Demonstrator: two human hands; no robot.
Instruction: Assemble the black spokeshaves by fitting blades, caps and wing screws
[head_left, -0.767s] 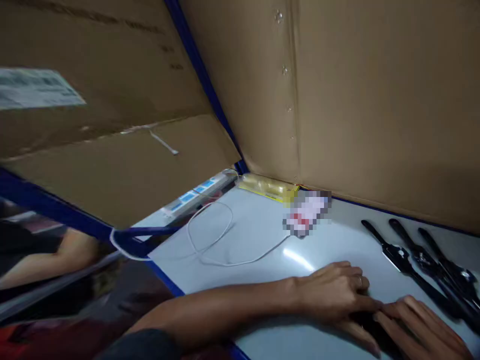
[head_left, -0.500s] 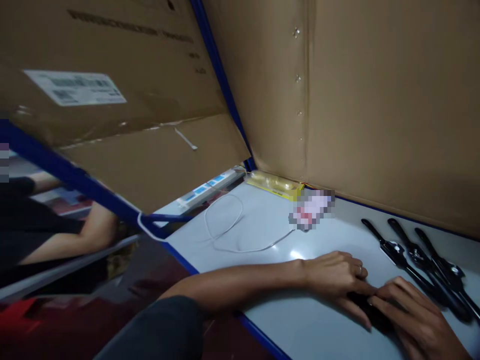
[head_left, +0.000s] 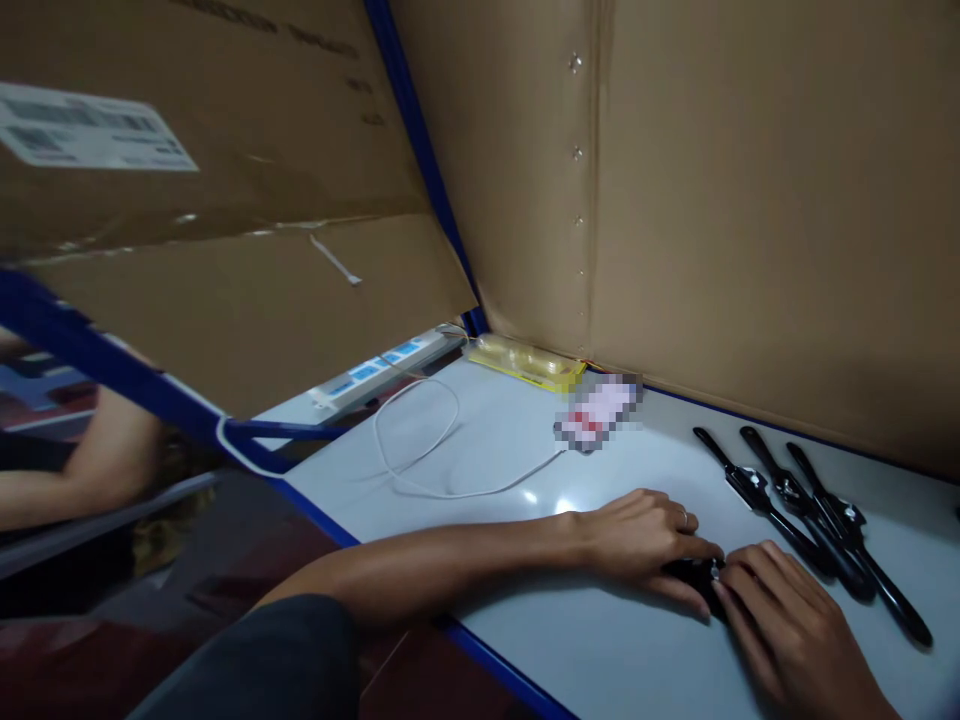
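Note:
My left hand [head_left: 649,545] rests on the white table [head_left: 525,650], a ring on one finger, its fingers closed on a black tool [head_left: 694,573] that is mostly hidden. Against the tool's right side, my right hand [head_left: 787,620] has its fingertips pressed together at a small shiny metal part; whether they grip that part is too small to tell. Three black two-handled tools with metal pieces lie just beyond my right hand: a left one [head_left: 752,488], a middle one [head_left: 791,490] and a right one [head_left: 851,515].
A phone [head_left: 598,412] with a white cable [head_left: 480,493] lies farther back, beside a yellow package [head_left: 525,362]. A power strip [head_left: 382,370] runs along the left edge. Cardboard panels [head_left: 750,220] stand behind. Another person's arm [head_left: 112,450] shows at far left.
The view has shifted, so the scene sits farther left. My right fingertips have moved on the black tool, and a small metal part now shows there. The other person's arm has shifted left in view.

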